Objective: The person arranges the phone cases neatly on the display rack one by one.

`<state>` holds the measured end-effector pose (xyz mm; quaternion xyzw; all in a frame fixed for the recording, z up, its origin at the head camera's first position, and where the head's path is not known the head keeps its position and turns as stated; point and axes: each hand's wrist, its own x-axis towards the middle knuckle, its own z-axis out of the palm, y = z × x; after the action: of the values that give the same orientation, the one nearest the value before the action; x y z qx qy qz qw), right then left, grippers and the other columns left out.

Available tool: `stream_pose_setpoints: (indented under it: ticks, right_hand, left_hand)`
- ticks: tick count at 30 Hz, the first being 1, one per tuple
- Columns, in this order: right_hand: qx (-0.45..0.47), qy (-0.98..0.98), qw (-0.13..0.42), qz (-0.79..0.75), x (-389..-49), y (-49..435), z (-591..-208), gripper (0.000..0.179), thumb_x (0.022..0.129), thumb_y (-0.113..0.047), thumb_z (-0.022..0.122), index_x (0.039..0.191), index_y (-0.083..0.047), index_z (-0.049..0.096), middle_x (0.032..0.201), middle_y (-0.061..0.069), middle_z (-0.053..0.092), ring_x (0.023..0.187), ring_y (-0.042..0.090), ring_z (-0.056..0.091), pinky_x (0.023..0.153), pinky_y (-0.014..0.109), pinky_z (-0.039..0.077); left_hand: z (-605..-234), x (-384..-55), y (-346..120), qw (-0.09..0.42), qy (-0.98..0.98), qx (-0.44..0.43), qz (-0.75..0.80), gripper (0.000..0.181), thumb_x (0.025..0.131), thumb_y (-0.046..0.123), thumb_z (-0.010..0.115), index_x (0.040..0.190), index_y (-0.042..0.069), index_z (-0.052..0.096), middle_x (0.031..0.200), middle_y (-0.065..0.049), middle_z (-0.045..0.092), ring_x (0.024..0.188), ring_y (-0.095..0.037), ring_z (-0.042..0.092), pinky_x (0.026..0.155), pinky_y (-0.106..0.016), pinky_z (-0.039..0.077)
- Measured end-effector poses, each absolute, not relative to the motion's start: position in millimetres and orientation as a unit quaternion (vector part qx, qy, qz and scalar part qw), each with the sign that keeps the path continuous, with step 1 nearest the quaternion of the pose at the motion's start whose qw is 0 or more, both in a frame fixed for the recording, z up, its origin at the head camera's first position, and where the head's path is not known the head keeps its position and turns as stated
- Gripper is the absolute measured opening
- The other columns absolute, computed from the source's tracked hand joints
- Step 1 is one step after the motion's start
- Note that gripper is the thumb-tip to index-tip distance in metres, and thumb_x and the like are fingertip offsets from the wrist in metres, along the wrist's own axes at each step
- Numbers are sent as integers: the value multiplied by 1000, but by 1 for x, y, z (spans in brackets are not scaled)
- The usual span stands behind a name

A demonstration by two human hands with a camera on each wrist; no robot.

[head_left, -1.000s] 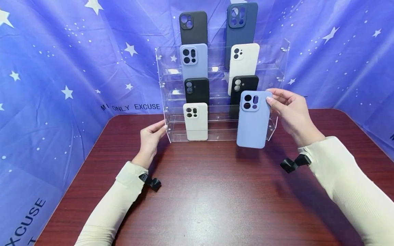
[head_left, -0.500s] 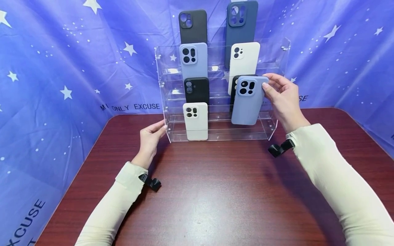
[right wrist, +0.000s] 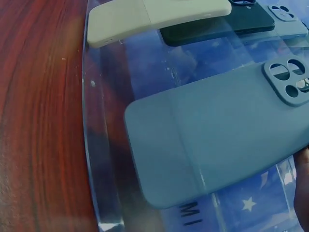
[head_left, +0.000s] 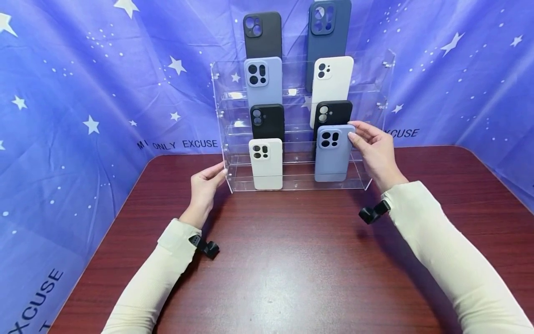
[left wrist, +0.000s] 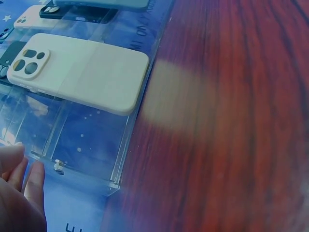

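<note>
A light blue phone case point(head_left: 333, 155) stands at the lower right of the clear acrylic display stand point(head_left: 300, 185). My right hand point(head_left: 377, 150) pinches the upper right edge of that case, its thumb in front. Through the clear front strip, the case's bottom point(right wrist: 159, 159) shows inside the lowest tier in the right wrist view. My left hand point(head_left: 205, 188) touches the stand's left side panel with its fingertips; in the left wrist view these fingers point(left wrist: 35, 186) look fairly straight. Across the same tier stands a white phone case point(head_left: 267, 164).
Higher tiers hold black cases point(head_left: 268, 121), a white case point(head_left: 333, 88), another light blue case point(head_left: 263, 81) and a dark blue case point(head_left: 329, 51). The stand is on a reddish-brown wooden table point(head_left: 267, 260), before a starry blue cloth point(head_left: 175, 106).
My right hand has brought the light blue case from in front of the stand, up and back, then down into the lowest right spot. My left hand has stayed put.
</note>
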<state>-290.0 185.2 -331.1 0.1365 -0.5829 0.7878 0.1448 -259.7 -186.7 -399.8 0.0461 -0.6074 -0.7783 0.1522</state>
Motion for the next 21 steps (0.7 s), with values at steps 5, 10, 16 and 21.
stream_pose_setpoints:
  ticks: [5,10,16,21]
  right_hand:
    - [138,-591,141,782,-288,187,-340,24,83,4,67,104,-7,72,84,-2,72,76,5,65,69,15,53]
    - [145,-577,130,793,-289,186,-351,26,84,9,63,102,-7,73,83,0,73,75,6,65,68,15,53]
    - [152,-551,125,811,-289,186,-358,31,84,16,58,99,-6,74,82,2,73,74,7,66,66,16,54]
    - [142,-565,125,803,-287,188,-358,28,84,13,60,99,-7,73,81,1,73,74,6,66,63,17,55]
  left_hand:
    - [-400,-259,-186,154,-606,48,-779,34,81,-7,68,113,-13,59,82,5,73,80,-10,68,75,-23,56]
    - [-401,-259,-186,150,-609,56,-777,34,81,-6,68,114,-12,60,83,5,72,79,-9,67,76,-24,56]
    - [-401,-258,-186,150,-612,55,-774,33,83,-8,66,115,-12,60,82,6,72,84,-12,68,79,-25,55]
    - [-401,-258,-187,152,-613,49,-773,35,82,-7,67,115,-12,59,81,9,72,85,-11,67,78,-25,56]
